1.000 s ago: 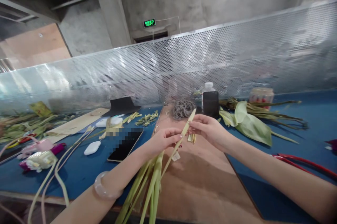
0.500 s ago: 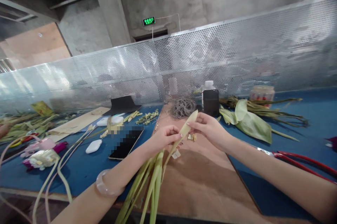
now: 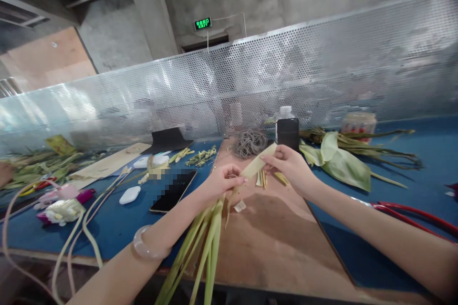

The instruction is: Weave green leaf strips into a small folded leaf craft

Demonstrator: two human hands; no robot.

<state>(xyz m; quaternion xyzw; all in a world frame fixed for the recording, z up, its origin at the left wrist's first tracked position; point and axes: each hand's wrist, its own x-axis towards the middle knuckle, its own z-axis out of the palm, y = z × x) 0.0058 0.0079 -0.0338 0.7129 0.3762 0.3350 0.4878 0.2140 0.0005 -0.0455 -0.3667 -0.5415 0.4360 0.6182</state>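
My left hand (image 3: 221,184) is closed around a bundle of long green leaf strips (image 3: 203,247) that hang down past the table's front edge. Between both hands stretches one pale leaf strip (image 3: 255,167). My right hand (image 3: 289,166) pinches its upper end, fingers pressed together. Both hands hover above a brown board (image 3: 272,238) lying on the blue table (image 3: 107,228). Small cut leaf bits (image 3: 261,179) lie on the board just beneath the hands.
A phone (image 3: 173,190) lies left of my left hand, beside a white case (image 3: 129,194). Behind the hands are a coil of grey string (image 3: 250,142), a bottle (image 3: 285,113) and a dark phone (image 3: 288,134) standing upright. Large green leaves (image 3: 339,162) and red scissors (image 3: 408,212) lie right. A perforated metal screen (image 3: 322,71) backs the table.
The pale strip has tilted from steeply upright to nearly flat between my hands, and my right hand has moved a little up and to the right.
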